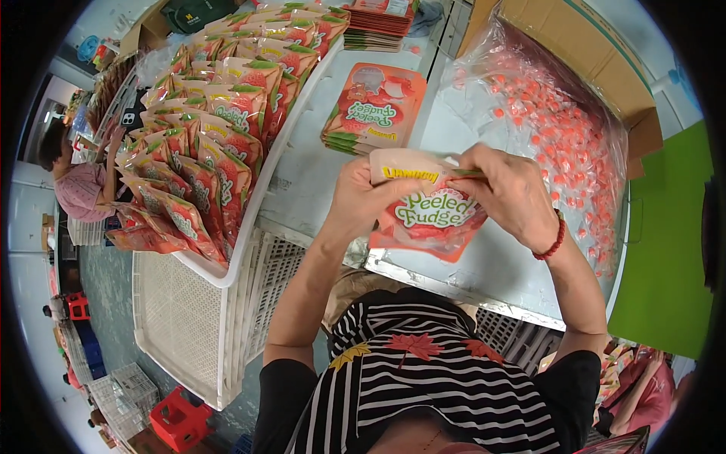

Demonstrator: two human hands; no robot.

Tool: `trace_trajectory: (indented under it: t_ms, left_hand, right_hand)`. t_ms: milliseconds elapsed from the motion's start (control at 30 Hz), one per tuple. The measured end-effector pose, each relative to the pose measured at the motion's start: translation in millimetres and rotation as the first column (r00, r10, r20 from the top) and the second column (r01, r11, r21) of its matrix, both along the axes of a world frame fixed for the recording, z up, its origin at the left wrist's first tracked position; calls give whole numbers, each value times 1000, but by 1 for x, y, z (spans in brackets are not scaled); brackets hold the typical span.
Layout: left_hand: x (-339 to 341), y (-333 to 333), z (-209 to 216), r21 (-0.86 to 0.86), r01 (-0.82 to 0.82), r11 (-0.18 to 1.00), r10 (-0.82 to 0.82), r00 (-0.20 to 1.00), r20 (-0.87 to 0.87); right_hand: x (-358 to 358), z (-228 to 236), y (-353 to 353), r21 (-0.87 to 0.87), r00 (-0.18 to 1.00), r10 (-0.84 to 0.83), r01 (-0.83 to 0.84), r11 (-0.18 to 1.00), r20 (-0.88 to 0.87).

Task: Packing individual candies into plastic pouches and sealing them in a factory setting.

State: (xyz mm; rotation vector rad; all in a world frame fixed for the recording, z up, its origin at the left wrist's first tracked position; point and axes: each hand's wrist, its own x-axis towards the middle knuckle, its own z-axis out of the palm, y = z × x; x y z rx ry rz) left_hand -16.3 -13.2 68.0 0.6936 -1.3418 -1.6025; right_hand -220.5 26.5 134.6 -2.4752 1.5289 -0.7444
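Both of my hands grip a pink candy pouch (435, 216) by its upper part, holding it upright above the metal table's front edge. My left hand (363, 193) pinches the pouch's left top corner, thumb across the front. My right hand (510, 193) has its fingers closed at the right top edge; a red bead bracelet circles that wrist. Whether the pouch's mouth is parted cannot be made out. Just beyond my hands lies a short stack of flat pouches (374, 106). To the right, many wrapped red candies (560, 129) spread over clear plastic.
At left, a white tray (261, 204) is packed with standing filled pouches (227, 113), set above stacked white crates (181, 310). A taller pouch stack (378, 26) sits at the back. An open cardboard box (582, 45) backs the candies. Other people work at far left and lower right.
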Motion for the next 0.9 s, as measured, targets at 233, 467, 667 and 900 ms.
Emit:
trace_trajectory:
  t_ms: [233,467,667,900]
  left_hand:
    - [-3,1,-9,-6,-119,993,118,988,-97]
    - [4,5,-4,53,-65,996,73,985,-159]
    - [-11,2,-22,-95,-182,979,160,966,-205]
    - [9,5,-19,-222,-53,974,114,956,271]
  right_hand:
    - [1,11,-7,333,975,-96,24,943,201]
    - [4,8,-6,257,960,-49,-24,966,274]
    - [-3,-3,4,357,912,-202,67,932,356]
    - [14,0,-13,422,982,7,-88,902,189]
